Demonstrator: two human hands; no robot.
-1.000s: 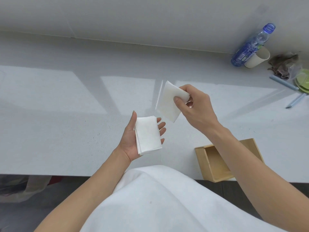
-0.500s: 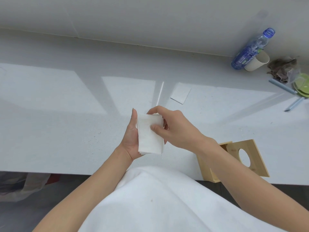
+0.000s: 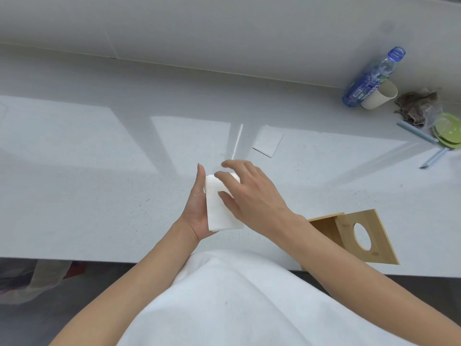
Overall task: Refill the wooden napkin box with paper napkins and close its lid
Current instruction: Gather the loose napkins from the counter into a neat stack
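Observation:
My left hand [image 3: 197, 211] cradles a small stack of white folded paper napkins [image 3: 220, 213] above the grey counter. Over the stack's far end hovers my right hand [image 3: 252, 196], fingers spread, fingertips resting on or just above the top napkin. One more napkin [image 3: 268, 141] lies flat on the counter beyond the hands. The wooden napkin box [image 3: 321, 226] stands at the counter's front edge on the right, mostly behind my right forearm. Its lid [image 3: 366, 238], with a round hole, leans open on the right side.
At the back right stand a blue plastic bottle [image 3: 371, 78], a paper cup [image 3: 379, 96], a brown crumpled rag [image 3: 416, 106], a green lid or plate [image 3: 449, 132] and two pale blue sticks [image 3: 416, 131]. The wall [image 3: 224, 33] runs along the back of the counter.
My right hand brought its single napkin down onto the stack in my left hand, then let go and spread its fingers. The box lid came into view as my arm shifted.

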